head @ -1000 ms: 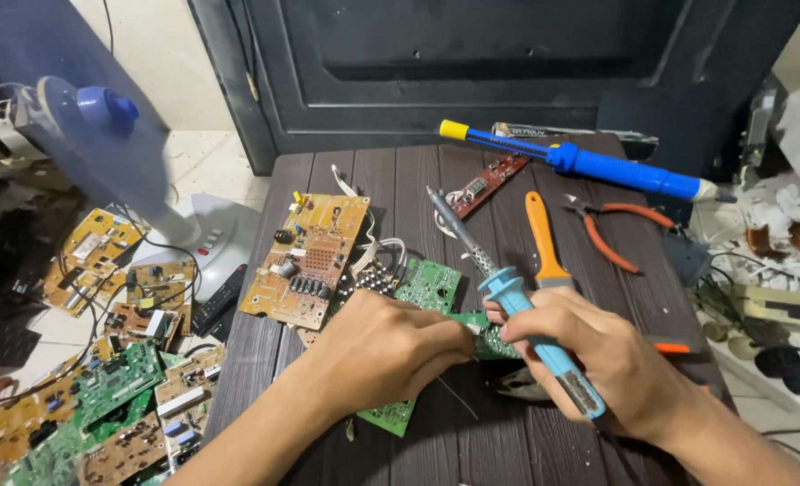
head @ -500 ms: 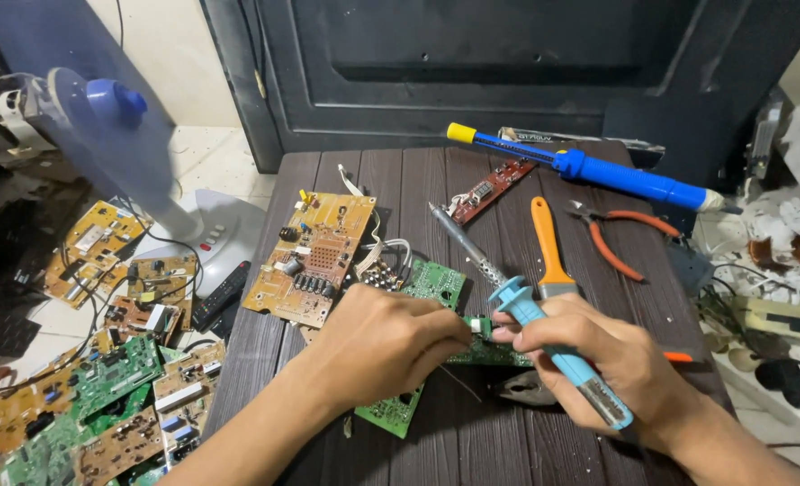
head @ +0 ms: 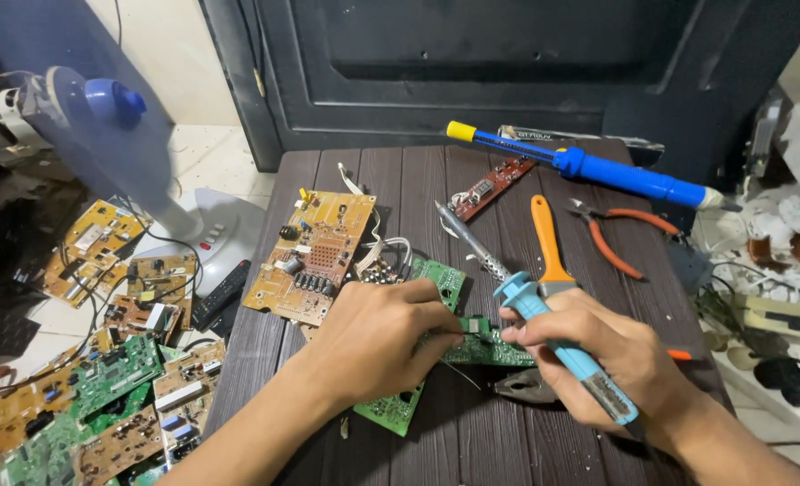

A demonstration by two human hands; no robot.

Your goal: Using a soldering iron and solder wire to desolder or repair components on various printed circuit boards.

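We hold blue soldering iron (head: 544,326) in right hand (head: 598,355), fist closed. Left hand (head: 377,342) pinches small part on green board (head: 436,346), mid-table (head: 364,180). Yellow board (head: 314,252) just beside; orange pliers (head: 620,234) apart.

Head view: looks steeply down, close over the dark table (head: 364,189); a door fills the frame's top.

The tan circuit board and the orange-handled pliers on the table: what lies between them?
In the head view, between the tan circuit board and the orange-handled pliers lie the soldering iron's metal tip and an orange tool handle, on dark wooden table.
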